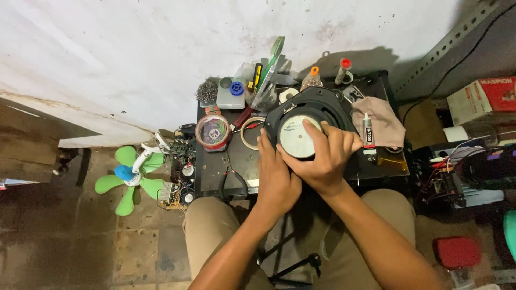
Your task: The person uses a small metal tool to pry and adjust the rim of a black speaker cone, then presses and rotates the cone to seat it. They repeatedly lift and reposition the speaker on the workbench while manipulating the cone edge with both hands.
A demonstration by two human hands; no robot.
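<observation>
A black loudspeaker (317, 104) lies face down on a small dark table (215, 166), its round silver magnet (293, 140) facing up. My right hand (322, 156) rests across the magnet with its fingers curled over the top. My left hand (275, 174) presses against the speaker's near left rim, beside the magnet. Both hands grip the speaker.
A round clear container (213, 131), a ring of tape (248, 131), pliers (232, 182), a glue tube (368, 131) on a beige cloth (384, 121) and small bottles (312, 78) crowd the table. A green fan (129, 174) lies on the floor at left; wired electronics (457, 177) sit at right.
</observation>
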